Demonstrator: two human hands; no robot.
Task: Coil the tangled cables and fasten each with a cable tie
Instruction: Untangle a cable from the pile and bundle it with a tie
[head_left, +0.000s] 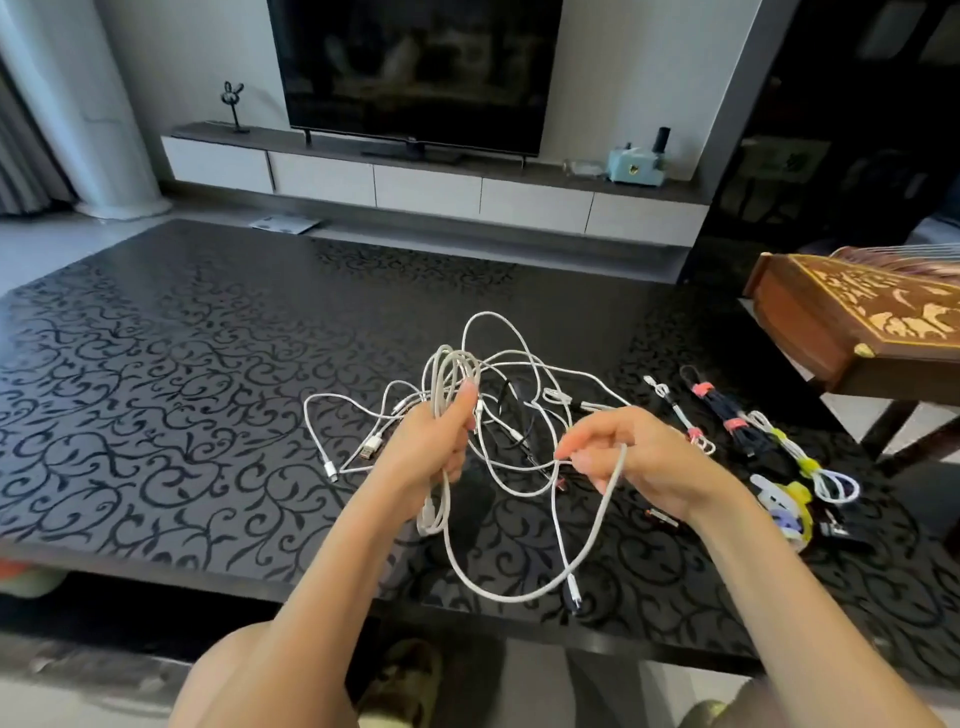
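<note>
Drooping in slack loops, the thin white braided cable looks light, limp and slightly springy, so its gathered turns are probably best clamped on one side, where they cross. The left hand curls its fingers round that coil, thumb pressed on top. The right hand pinches the free strand. Both are raised above the black scroll-patterned surface. Just beyond lies a tangle of white and black cables; a black cable bundle with pink ties lies to the right.

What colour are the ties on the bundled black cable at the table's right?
Pink; both ties wrap the bundled black cable, clearest in the head view.
</note>
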